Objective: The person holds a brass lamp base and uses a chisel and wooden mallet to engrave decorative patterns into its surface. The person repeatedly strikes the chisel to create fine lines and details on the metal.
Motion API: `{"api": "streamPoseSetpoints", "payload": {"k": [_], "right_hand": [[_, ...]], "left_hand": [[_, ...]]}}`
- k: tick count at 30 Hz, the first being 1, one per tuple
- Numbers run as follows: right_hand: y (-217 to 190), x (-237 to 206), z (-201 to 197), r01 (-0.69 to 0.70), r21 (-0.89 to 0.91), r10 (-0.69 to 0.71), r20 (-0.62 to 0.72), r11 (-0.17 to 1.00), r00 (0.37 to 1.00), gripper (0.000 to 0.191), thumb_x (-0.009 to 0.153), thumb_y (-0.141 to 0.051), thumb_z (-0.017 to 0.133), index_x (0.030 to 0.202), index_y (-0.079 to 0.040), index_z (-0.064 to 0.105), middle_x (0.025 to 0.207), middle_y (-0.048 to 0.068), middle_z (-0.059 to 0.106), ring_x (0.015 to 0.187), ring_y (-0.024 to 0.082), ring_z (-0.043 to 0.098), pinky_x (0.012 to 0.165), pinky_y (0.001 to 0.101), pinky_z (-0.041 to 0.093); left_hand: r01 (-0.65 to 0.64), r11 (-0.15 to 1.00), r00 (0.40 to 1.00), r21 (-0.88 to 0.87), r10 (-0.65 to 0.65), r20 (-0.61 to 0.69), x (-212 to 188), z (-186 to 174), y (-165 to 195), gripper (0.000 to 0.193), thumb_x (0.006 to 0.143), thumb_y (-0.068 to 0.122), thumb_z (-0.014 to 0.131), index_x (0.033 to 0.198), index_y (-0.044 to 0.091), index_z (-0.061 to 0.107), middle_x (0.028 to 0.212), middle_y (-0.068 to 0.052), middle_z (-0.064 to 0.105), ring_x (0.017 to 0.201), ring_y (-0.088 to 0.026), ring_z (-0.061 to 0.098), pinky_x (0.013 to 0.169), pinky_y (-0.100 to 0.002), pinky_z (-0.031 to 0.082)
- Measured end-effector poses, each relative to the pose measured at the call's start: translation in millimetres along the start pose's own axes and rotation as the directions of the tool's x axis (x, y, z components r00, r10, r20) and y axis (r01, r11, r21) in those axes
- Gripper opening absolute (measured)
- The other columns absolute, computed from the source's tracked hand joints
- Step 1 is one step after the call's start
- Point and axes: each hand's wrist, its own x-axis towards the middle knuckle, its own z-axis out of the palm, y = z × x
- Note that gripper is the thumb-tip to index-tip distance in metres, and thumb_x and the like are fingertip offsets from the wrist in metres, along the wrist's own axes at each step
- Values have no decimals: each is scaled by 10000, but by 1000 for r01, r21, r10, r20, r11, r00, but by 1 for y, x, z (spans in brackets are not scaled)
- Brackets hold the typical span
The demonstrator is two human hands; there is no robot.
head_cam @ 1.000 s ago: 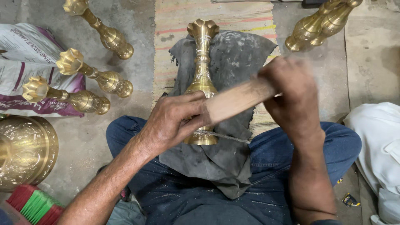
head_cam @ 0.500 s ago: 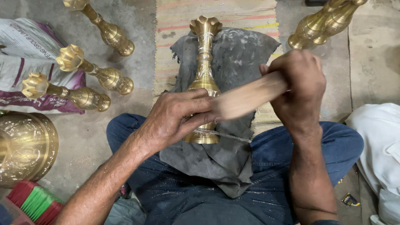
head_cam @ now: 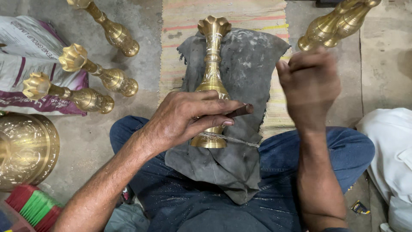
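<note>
The brass vase (head_cam: 211, 81) lies on a dark grey cloth (head_cam: 253, 64) across the lap, flared mouth pointing away; already bright, so I'd guess most of the work is done; left hand (head_cam: 189, 118) lies over the belly, fingers nearly straight pinning a thin dark stick (head_cam: 240, 111); right hand (head_cam: 309, 86) is a blur, can't tell its grip.

Soft, even overhead light, glints on the brass vase (head_cam: 212, 81), right hand (head_cam: 310, 86) motion-blurred, rest sharp
</note>
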Motion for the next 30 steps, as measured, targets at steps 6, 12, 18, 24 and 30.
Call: {"api": "streamPoseSetpoints", "payload": {"k": [6,12,18,24,30], "right_hand": [[17,3,-2,371,-77,-372,-3,926,928,480,960,87,818,1269,103,451,957,120,663,919,274,627,790,426,546],[6,13,0,435,-289,-436,63,853,898,324,875,38,839,1038,-58,575,899,128,674,888,307,664,855,487,564],[-1,18,-3,442,-322,-392,210,837,896,245,892,2,847,875,-29,604,806,96,664,828,248,638,849,500,537],[3,6,-3,-238,191,216,128,953,968,136,1003,0,763,1005,-34,632,971,74,679,883,146,647,797,317,550],[-10,14,-4,-366,681,365,153,634,918,154,896,-97,785,917,-142,640,848,-6,675,791,147,682,889,358,660]], "left_hand": [[-20,1000,1000,14,20,10,0,3,-7,389,943,314,717,1321,224,695,920,16,741,746,-127,743,718,-338,619],[2,1000,1000,-1,-2,18,0,3,-9,382,928,332,720,1299,242,699,944,18,756,804,-139,756,741,-343,623],[-15,1000,1000,19,15,27,4,-2,-6,384,917,333,725,1288,237,718,971,16,762,808,-153,756,735,-353,615],[37,999,997,7,-37,70,3,-4,-4,388,909,326,727,1285,230,723,950,17,759,805,-157,763,693,-355,600],[-56,998,998,23,55,24,2,-2,-9,378,931,323,730,1301,243,713,1006,20,763,839,-155,757,753,-359,616]]}}
